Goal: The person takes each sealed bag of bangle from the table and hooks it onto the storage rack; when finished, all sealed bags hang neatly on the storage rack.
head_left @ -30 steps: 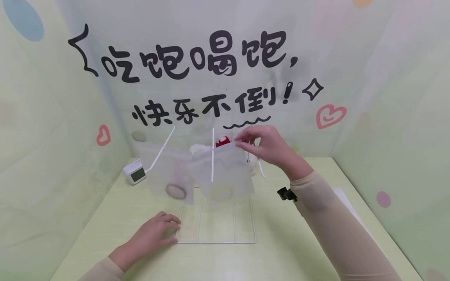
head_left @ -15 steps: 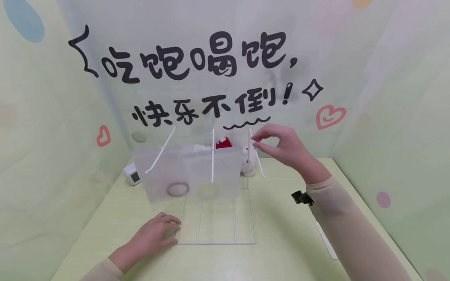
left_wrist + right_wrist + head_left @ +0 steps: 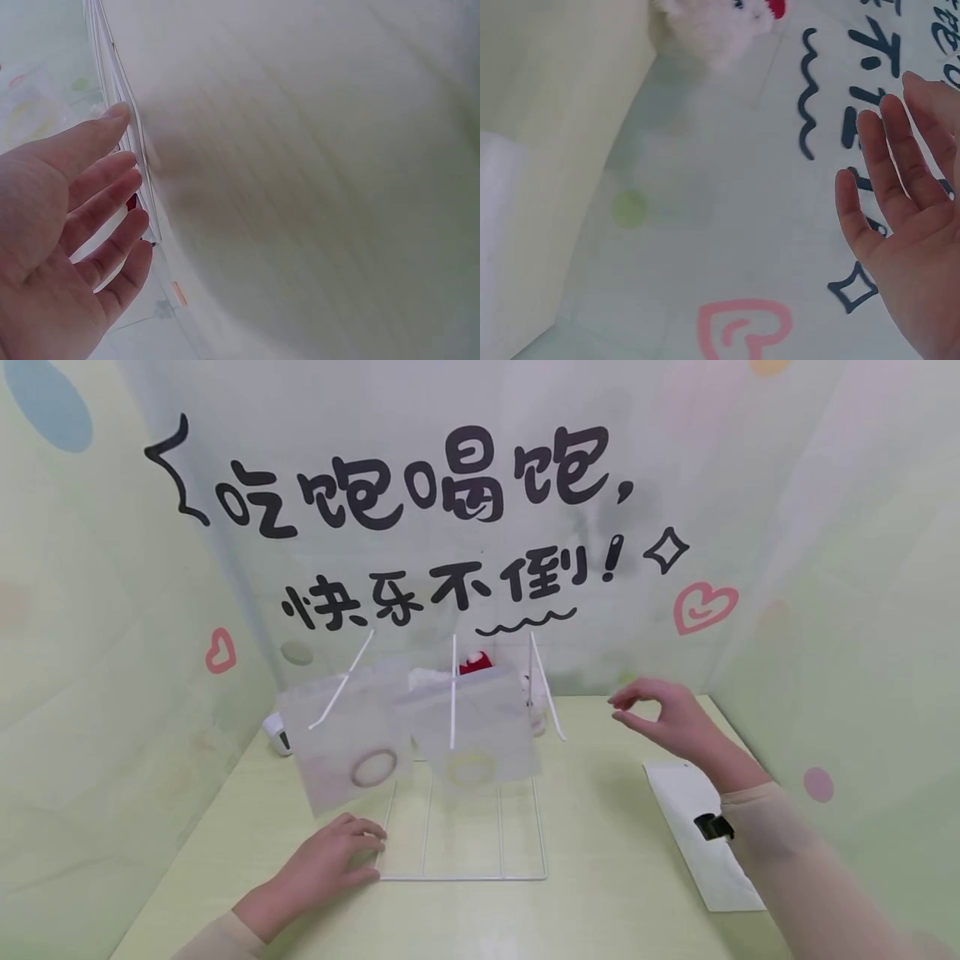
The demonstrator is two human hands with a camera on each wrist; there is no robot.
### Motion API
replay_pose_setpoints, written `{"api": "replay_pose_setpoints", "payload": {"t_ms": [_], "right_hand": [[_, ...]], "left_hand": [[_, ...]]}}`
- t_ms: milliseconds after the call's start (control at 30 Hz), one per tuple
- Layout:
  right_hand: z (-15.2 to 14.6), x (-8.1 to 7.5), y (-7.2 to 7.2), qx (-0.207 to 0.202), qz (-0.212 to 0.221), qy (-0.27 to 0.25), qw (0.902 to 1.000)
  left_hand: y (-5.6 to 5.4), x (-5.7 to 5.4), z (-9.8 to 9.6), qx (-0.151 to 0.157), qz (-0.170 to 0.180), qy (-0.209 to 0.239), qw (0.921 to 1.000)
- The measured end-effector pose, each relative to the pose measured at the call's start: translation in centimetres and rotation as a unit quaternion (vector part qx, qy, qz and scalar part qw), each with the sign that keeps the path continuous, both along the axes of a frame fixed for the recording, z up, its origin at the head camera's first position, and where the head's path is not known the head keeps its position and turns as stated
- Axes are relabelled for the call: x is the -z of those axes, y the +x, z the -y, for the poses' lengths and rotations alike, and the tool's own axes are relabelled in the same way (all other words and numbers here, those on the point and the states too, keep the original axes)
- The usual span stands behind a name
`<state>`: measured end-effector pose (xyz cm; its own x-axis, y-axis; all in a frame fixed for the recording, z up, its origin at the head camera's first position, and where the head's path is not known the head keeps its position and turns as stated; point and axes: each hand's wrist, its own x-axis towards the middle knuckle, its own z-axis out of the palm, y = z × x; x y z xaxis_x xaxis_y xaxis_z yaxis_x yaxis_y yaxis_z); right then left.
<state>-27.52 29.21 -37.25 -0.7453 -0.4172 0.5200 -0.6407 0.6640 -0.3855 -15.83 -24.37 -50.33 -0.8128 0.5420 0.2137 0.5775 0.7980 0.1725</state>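
Pale wood-grain counter [image 3: 600, 906] fills the foreground. Nearest, the left hand [image 3: 330, 860] rests with relaxed fingers against the left edge of the base of a white wire rack [image 3: 461, 878]. Beyond it, a white sheet [image 3: 690, 835] lies by the right forearm [image 3: 795, 868]. Above hovers the right hand [image 3: 667, 718], well apart from the rack, thumb and fingers loosely bent with a gap between. A translucent left bag [image 3: 345, 739] with a brownish ring [image 3: 353, 772] and a right bag [image 3: 495, 718] with a yellowish ring [image 3: 450, 770] hang tilted from the rack's prongs [image 3: 453, 710]. Behind stand a plush toy [image 3: 712, 34] and lettered wall [image 3: 420, 410].
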Motion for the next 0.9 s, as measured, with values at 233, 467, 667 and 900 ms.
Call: {"api": "replay_pose_setpoints", "payload": {"t_ms": [233, 467, 667, 900], "right_hand": [[-4.7, 2.9, 0.1, 0.051, 0.056, 0.046, 0.9961], [-9.1, 5.0, 0.4, 0.060, 0.074, 0.052, 0.9941], [-12.3, 6.5, -0.1, 0.079, 0.107, 0.081, 0.9879], [-15.9, 8.0, -1.5, 0.100, 0.153, 0.107, 0.9773]], "left_hand": [[-0.1, -0.1, 0.0, 0.002, -0.003, -0.002, 1.0000], [-0.2, -0.1, -0.1, 0.004, -0.007, -0.001, 1.0000], [-0.1, -0.1, 0.0, 0.003, -0.005, 0.003, 1.0000], [-0.3, 0.0, 0.0, -0.006, 0.002, -0.008, 1.0000]]}}
